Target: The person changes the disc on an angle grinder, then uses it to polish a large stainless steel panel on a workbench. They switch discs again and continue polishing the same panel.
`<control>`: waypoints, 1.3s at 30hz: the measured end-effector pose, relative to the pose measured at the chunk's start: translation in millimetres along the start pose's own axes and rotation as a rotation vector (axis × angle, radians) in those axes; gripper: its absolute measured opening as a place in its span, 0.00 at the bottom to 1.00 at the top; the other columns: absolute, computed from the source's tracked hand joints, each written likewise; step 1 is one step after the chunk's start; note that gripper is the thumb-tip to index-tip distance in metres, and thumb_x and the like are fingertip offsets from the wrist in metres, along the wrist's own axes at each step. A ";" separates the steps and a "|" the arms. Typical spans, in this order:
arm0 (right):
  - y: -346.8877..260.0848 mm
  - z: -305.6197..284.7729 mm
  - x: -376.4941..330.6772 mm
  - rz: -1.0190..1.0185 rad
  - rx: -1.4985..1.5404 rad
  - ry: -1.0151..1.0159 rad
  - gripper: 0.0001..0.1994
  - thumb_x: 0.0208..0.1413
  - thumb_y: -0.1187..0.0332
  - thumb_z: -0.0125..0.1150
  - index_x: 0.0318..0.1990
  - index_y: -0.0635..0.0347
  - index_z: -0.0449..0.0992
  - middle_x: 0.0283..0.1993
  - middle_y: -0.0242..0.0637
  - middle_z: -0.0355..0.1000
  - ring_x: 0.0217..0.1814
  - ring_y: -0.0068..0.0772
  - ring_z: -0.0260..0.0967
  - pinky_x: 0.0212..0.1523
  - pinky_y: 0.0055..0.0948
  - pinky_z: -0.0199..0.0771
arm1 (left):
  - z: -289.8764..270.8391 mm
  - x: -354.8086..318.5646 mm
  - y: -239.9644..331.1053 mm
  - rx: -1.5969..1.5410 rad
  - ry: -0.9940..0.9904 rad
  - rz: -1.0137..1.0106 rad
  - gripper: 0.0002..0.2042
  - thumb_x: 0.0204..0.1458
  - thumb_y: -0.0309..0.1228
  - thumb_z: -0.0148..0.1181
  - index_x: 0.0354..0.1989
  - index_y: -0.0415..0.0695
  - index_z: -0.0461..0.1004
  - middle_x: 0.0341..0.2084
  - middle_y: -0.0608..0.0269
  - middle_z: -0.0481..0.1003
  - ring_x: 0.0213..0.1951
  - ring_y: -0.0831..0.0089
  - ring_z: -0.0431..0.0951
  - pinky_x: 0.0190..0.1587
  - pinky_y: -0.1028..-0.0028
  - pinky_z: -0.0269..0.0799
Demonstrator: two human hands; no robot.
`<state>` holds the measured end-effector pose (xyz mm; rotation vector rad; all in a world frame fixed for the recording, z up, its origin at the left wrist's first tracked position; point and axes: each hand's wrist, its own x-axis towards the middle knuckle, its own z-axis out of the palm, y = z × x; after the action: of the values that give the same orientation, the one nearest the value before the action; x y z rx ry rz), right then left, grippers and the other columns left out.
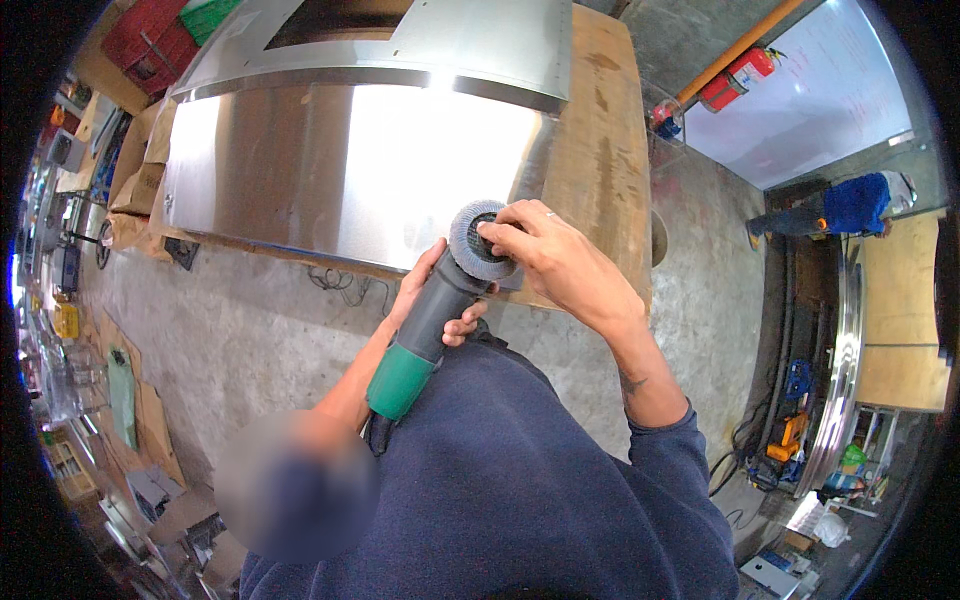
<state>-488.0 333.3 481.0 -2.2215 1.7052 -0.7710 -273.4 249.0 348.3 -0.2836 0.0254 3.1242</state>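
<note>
Just below the steel sheet [350,170] on the wooden tabletop [600,150], the left hand [430,300] is wrapped tight around the grey-and-green angle grinder [425,335]. Right beside it, the right hand [560,260] pinches its fingertips [490,230] on the flap disc [478,240] at the grinder's head.

A worn wooden tabletop [600,130] carries a large bent stainless steel sheet [350,170] that covers most of it, leaving a bare strip on the right. The tabletop stands on a grey concrete floor [260,330], where flattened cardboard [150,425] lies.
</note>
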 end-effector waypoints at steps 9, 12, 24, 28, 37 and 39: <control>-1.1 -20.8 -2.3 -0.060 -0.094 0.033 0.18 0.55 0.74 0.70 0.54 0.62 0.79 0.49 0.42 0.74 0.54 0.46 0.74 0.55 0.41 0.79 | 6.5 8.0 -10.0 0.001 -0.011 -0.001 0.46 0.64 0.73 0.41 0.60 0.32 0.69 0.26 0.50 0.75 0.16 0.68 0.74 0.16 0.72 0.72; 1.1 -21.2 -4.7 -0.078 -0.121 -0.048 0.19 0.54 0.73 0.71 0.54 0.62 0.78 0.50 0.43 0.74 0.57 0.46 0.74 0.57 0.40 0.79 | 8.3 10.1 -11.7 -0.005 -0.017 -0.013 0.46 0.64 0.73 0.41 0.59 0.32 0.69 0.26 0.51 0.75 0.16 0.69 0.74 0.16 0.72 0.72; 3.6 -27.1 -16.6 -0.067 -0.122 -0.011 0.16 0.55 0.78 0.67 0.52 0.63 0.79 0.51 0.41 0.74 0.55 0.45 0.73 0.56 0.41 0.79 | 8.0 17.8 -17.2 -0.004 -0.007 -0.029 0.47 0.64 0.74 0.39 0.60 0.32 0.68 0.25 0.51 0.74 0.16 0.69 0.72 0.16 0.72 0.71; 4.6 -25.3 -19.1 -0.035 -0.157 -0.064 0.15 0.53 0.74 0.68 0.49 0.65 0.78 0.50 0.42 0.74 0.58 0.45 0.72 0.59 0.42 0.78 | 8.1 18.4 -18.9 -0.010 0.006 -0.039 0.47 0.64 0.74 0.38 0.60 0.32 0.68 0.25 0.51 0.73 0.15 0.70 0.71 0.16 0.72 0.71; 5.7 -24.3 -19.7 -0.005 -0.128 0.015 0.15 0.53 0.75 0.69 0.48 0.65 0.78 0.49 0.42 0.73 0.55 0.45 0.72 0.58 0.42 0.77 | 7.3 19.0 -20.8 -0.004 0.005 -0.021 0.47 0.65 0.73 0.37 0.59 0.31 0.68 0.24 0.51 0.73 0.14 0.70 0.72 0.15 0.72 0.71; 8.7 -27.3 -19.3 -0.063 -0.139 -0.026 0.14 0.53 0.74 0.69 0.48 0.65 0.78 0.49 0.42 0.73 0.55 0.45 0.72 0.58 0.42 0.77 | 8.8 19.4 -21.0 -0.015 0.001 -0.025 0.47 0.65 0.73 0.37 0.60 0.31 0.68 0.24 0.50 0.73 0.14 0.69 0.72 0.15 0.72 0.72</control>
<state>-513.4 352.5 494.4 -2.3766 1.7330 -0.6529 -294.0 270.2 353.1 -0.2834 -0.0013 3.1004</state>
